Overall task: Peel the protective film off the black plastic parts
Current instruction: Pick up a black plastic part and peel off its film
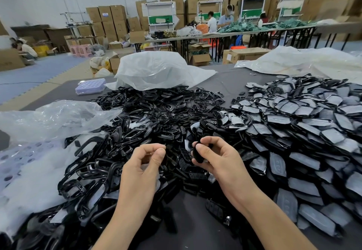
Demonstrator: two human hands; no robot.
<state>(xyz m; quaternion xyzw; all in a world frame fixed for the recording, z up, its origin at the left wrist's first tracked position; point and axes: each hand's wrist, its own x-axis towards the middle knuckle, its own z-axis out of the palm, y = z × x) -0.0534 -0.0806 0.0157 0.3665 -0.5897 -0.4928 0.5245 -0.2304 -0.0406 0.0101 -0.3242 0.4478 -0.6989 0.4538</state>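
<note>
Gripping a small black part [197,152] in curled right hand [215,157] over the table's [231,85] near edge, left hand [143,167] pinched, its contents unclear, film-covered parts [305,132] heaped toward right edge, bare surface between forearms [129,200], carton labels [105,14] blurred

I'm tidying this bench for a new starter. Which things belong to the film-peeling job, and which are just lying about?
Job: right hand pinching a small black part; left hand, fingers curled, contents unclear; heap of film-covered parts; heap of bare black frames.
Lying about: clear plastic bags; lilac perforated tray; cardboard boxes behind.
</note>
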